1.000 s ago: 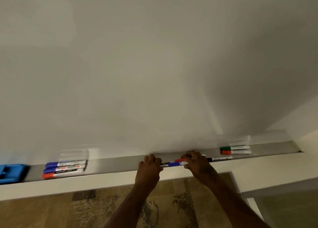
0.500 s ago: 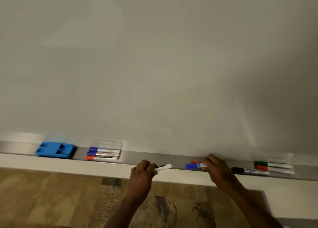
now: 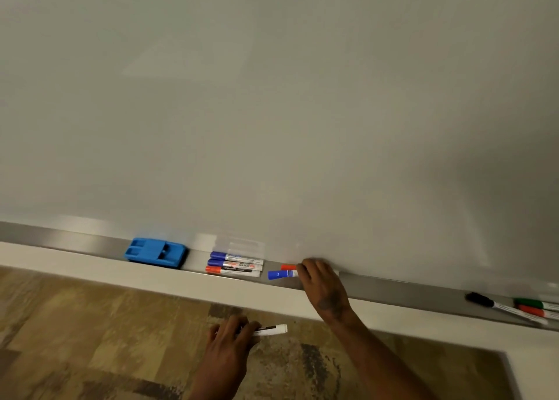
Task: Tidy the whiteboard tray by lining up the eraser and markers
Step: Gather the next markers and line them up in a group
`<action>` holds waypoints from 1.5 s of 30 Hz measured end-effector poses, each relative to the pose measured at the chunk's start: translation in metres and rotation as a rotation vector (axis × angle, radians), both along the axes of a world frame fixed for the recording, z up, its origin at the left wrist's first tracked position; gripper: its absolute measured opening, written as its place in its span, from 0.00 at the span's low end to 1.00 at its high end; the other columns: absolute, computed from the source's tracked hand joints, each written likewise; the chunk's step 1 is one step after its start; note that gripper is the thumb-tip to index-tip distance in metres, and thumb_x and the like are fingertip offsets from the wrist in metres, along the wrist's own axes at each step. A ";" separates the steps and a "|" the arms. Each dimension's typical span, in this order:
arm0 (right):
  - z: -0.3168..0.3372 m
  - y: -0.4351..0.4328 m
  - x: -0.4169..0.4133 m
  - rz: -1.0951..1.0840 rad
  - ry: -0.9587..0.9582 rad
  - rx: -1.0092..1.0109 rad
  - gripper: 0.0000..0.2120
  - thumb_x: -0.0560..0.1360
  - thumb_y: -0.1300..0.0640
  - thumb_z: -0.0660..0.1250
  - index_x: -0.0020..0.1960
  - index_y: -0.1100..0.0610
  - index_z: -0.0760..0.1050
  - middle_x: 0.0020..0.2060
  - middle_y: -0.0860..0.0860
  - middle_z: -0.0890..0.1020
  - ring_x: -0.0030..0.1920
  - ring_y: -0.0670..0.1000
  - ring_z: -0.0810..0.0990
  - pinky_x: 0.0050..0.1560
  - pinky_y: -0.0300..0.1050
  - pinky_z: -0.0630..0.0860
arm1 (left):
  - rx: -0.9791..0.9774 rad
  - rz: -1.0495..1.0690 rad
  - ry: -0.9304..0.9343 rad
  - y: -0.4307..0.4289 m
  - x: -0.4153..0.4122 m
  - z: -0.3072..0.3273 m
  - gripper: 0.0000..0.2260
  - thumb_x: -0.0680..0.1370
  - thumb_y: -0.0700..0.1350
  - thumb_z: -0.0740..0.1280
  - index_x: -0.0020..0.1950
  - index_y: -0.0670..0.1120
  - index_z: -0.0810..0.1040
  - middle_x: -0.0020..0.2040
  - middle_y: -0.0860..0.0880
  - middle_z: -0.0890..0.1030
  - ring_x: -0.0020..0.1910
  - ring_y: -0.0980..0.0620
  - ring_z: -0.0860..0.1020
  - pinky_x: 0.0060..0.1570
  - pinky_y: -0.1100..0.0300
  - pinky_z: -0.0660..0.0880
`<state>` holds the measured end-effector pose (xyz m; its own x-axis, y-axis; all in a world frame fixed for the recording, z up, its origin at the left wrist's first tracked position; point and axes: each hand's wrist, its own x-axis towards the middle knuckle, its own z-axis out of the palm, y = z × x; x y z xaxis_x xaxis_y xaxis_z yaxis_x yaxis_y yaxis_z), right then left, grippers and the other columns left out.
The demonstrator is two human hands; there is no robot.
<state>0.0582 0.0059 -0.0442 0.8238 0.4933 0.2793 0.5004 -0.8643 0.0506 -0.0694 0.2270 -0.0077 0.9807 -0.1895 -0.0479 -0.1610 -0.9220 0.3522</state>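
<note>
**Both hands now carrying markers toward the eraser end**

So half a second back the right hand was mid-tray; now it's slid the blue-capped marker and a red-capped one along the tray until they sit just beside the three lined-up markers. Its fingers are closed over both barrels, caps poking out past the fingertips. The left hand has dropped below the tray, fingers wrapped around a white marker. The blue eraser is further beyond the group. Three markers behind the right wrist look untouched, so I'd say halfway done.
</note>
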 end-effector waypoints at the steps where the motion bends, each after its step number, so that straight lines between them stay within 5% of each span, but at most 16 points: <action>1: -0.003 0.005 -0.001 -0.016 -0.016 -0.024 0.18 0.63 0.49 0.80 0.48 0.56 0.82 0.42 0.52 0.84 0.42 0.51 0.83 0.44 0.43 0.82 | 0.001 0.000 0.002 0.008 0.000 -0.002 0.22 0.59 0.46 0.83 0.49 0.55 0.81 0.44 0.53 0.80 0.39 0.56 0.80 0.43 0.55 0.73; 8: -0.011 0.024 0.002 -0.069 -0.142 -0.005 0.15 0.63 0.52 0.80 0.47 0.56 0.83 0.40 0.52 0.85 0.40 0.51 0.83 0.43 0.43 0.82 | 0.028 0.004 -0.007 0.039 0.002 -0.010 0.21 0.60 0.45 0.83 0.49 0.53 0.82 0.44 0.52 0.80 0.39 0.53 0.80 0.44 0.55 0.71; 13: -0.013 0.029 0.000 -0.091 -0.045 0.037 0.25 0.58 0.50 0.82 0.51 0.59 0.83 0.44 0.55 0.86 0.45 0.52 0.85 0.44 0.46 0.84 | 0.014 0.011 -0.039 0.047 0.007 -0.005 0.20 0.60 0.44 0.82 0.49 0.53 0.82 0.43 0.52 0.80 0.38 0.53 0.80 0.41 0.56 0.71; 18: -0.010 0.013 -0.023 -0.104 0.079 0.194 0.36 0.57 0.61 0.82 0.63 0.62 0.76 0.50 0.58 0.78 0.45 0.52 0.83 0.37 0.41 0.83 | -0.017 0.010 -0.049 0.042 0.010 0.005 0.18 0.64 0.43 0.80 0.51 0.52 0.82 0.44 0.51 0.80 0.39 0.53 0.80 0.42 0.56 0.73; 27: 0.003 0.002 -0.010 -0.066 -0.025 0.151 0.12 0.65 0.53 0.78 0.45 0.57 0.82 0.41 0.52 0.85 0.41 0.52 0.83 0.42 0.43 0.81 | -0.035 0.005 -0.028 0.032 0.012 0.016 0.15 0.71 0.41 0.75 0.55 0.50 0.81 0.50 0.49 0.80 0.47 0.51 0.79 0.50 0.51 0.74; 39: -0.004 0.007 -0.003 -0.070 0.041 0.165 0.13 0.60 0.55 0.82 0.41 0.59 0.83 0.35 0.54 0.84 0.35 0.51 0.82 0.35 0.41 0.80 | -0.048 0.000 -0.024 0.033 0.014 0.010 0.17 0.70 0.39 0.75 0.58 0.49 0.80 0.50 0.48 0.80 0.48 0.51 0.79 0.52 0.51 0.73; 45: 0.025 0.008 -0.020 -0.096 0.163 0.428 0.16 0.70 0.51 0.72 0.54 0.58 0.81 0.48 0.55 0.84 0.48 0.52 0.82 0.44 0.44 0.83 | -0.060 -0.012 -0.042 0.027 0.022 0.005 0.22 0.70 0.34 0.73 0.63 0.48 0.78 0.53 0.47 0.78 0.50 0.49 0.77 0.54 0.52 0.70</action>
<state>0.0379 0.0142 -0.0194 0.9099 0.2817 0.3045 0.3894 -0.8331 -0.3929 -0.0472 0.2537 -0.0030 0.9792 -0.2027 0.0046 -0.1876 -0.8974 0.3993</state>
